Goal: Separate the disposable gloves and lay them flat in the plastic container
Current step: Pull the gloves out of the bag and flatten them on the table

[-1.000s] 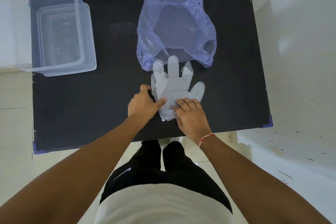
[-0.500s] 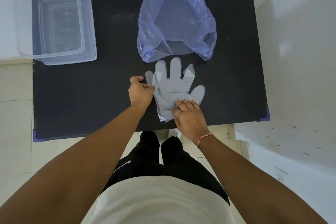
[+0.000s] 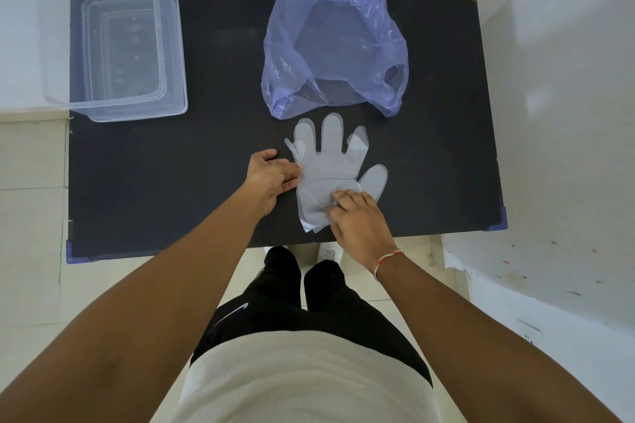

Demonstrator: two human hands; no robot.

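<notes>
**Both hands on the glove stack at the desk's near edge**

Where the clear disposable gloves [image 3: 330,168] lie stacked flat on the black desk [image 3: 213,86], cuffs toward the person, both hands meet them. The left hand [image 3: 271,175] rests just left of the stack, its fingers [image 3: 292,170] stretched out loosely and touching the stack's left edge at palm height; they grip nothing that can be seen. The right hand [image 3: 360,216] lies on the cuff end, its fingers [image 3: 343,197] curled down and pressing on the film; whether they pinch a layer cannot be told.

A crumpled purple plastic bag [image 3: 333,48] lies just beyond the glove fingertips, close to them but apart. The plastic container [image 3: 171,55], clear and open-topped, stands at the desk's far left corner, well apart from the gloves, its left side overhanging the edge.

The desk stands against a white wall, with pale floor tiles below. The glove cuffs sit near the desk's front edge. Bare dark surface stretches between the left hand and the container, and more lies to the right of the gloves.
</notes>
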